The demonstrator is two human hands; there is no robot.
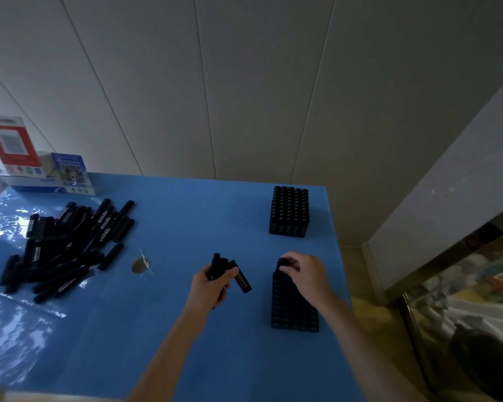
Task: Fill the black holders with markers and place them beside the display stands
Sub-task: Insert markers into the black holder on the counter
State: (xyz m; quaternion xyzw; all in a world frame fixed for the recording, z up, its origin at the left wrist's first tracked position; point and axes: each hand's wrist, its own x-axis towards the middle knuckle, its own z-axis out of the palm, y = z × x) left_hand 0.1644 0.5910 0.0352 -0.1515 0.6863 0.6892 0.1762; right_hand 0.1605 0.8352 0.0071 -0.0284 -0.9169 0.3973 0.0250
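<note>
Fingers [291, 266] of right hand [305, 274] pinch upright marker [281, 262] over near holder [292, 311], close to bench [186, 216] right edge; left hand [212, 285] grips marker bundle [230, 271], tips toward far edge; filled holder [289, 211] at far right corner; open bench between.

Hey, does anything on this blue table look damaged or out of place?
Yes. The blue table has a torn hole in its surface, between the loose marker pile and the left hand, with ragged pale edges. The markers in the pile lie crisscrossed, though that fits unsorted stock.
</note>
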